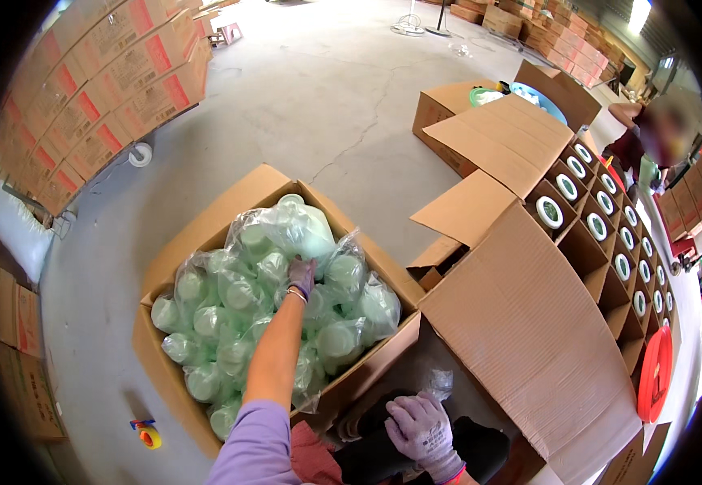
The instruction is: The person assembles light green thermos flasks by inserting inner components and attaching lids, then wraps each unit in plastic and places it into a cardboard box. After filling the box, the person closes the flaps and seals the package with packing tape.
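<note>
The left hand (302, 276) reaches deep into the large open carton (205, 218), its gloved fingers curled down onto the clear plastic liner bag (286, 230) that wraps a heap of pale green plastic jars (238, 295). The fingertips are buried in the film, so whether they pinch the bag alone or close round a jar beneath it cannot be told; the hand looks narrowed, not spread. The forearm runs from about seven o'clock up toward one o'clock, and the bulging top of the bag lies just beyond the fingers at twelve o'clock, touching them. The heap's long axis runs from the carton's eight o'clock corner to its two o'clock corner, roughly along the forearm.

The right hand (422, 427) rests low at five o'clock of the carton, outside it, fingers loosely bent over the person's dark lap (nothing is plainly gripped, though a scrap of crumpled clear film (440, 381) sits just above the knuckles). The left hand is far nearer the jars.

At three o'clock lies a divided carton (602, 275) with white-capped jars (550, 212) standing in its cells, flaps folded open. Another person sits at two o'clock. A roll of tape (150, 437) lies on the concrete floor (319, 89) at eight o'clock.
</note>
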`<action>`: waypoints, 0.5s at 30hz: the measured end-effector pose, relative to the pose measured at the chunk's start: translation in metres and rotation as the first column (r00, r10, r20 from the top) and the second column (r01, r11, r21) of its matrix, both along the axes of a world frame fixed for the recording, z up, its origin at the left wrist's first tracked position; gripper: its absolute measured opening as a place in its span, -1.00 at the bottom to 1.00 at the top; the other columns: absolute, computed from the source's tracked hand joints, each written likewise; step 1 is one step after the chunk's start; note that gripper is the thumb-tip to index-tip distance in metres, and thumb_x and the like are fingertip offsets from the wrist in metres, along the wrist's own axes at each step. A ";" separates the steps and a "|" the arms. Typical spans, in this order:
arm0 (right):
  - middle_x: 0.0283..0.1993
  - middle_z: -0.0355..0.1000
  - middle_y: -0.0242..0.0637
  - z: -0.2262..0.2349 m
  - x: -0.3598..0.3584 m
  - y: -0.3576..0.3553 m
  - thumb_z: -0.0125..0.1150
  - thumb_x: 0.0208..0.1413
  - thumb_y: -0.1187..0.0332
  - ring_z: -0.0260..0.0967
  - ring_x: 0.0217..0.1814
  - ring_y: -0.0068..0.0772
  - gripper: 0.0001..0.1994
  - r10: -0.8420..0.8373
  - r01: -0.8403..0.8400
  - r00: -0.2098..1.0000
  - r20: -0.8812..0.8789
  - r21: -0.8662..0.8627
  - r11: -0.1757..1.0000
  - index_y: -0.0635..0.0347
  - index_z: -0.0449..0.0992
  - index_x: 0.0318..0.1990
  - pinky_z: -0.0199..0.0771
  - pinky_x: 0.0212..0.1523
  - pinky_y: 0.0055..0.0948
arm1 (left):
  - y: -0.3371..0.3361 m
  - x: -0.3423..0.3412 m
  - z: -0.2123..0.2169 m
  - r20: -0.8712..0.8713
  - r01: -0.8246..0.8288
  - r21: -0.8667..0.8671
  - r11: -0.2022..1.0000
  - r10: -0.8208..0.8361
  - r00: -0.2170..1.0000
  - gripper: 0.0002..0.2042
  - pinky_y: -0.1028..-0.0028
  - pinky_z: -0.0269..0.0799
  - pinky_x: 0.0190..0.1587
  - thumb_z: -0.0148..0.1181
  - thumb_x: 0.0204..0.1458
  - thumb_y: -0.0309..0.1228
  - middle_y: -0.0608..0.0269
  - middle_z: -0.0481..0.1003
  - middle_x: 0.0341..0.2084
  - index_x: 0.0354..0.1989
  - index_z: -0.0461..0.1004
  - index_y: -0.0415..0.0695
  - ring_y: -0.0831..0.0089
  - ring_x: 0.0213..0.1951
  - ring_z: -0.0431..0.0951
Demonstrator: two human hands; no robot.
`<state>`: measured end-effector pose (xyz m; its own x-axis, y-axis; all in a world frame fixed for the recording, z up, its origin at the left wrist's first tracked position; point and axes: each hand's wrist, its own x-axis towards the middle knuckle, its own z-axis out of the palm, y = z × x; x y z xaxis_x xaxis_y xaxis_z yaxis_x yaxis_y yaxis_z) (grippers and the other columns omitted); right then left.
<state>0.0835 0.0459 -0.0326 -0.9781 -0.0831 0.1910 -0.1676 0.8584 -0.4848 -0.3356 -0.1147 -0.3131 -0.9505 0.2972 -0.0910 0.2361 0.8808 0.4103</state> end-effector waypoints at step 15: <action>-0.17 0.49 -0.21 0.017 -0.025 -0.014 0.29 -0.15 0.41 0.46 -0.12 -0.19 -0.73 0.004 -0.028 0.991 -0.133 -0.181 0.983 0.17 0.54 -0.20 0.46 0.03 -0.09 | 0.060 -0.113 0.171 -0.365 0.171 -0.033 0.985 -0.171 0.915 -0.76 0.09 0.40 -0.04 0.05 0.12 -0.30 0.00 0.56 -0.46 -0.17 0.58 -0.11 0.12 -0.26 0.60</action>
<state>0.0586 0.0321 -0.0154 -0.9423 -0.0506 0.3308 -0.2531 0.7543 -0.6057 -0.4484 -0.0548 -0.1417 -0.8522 0.4584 0.2522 0.5166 0.8136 0.2668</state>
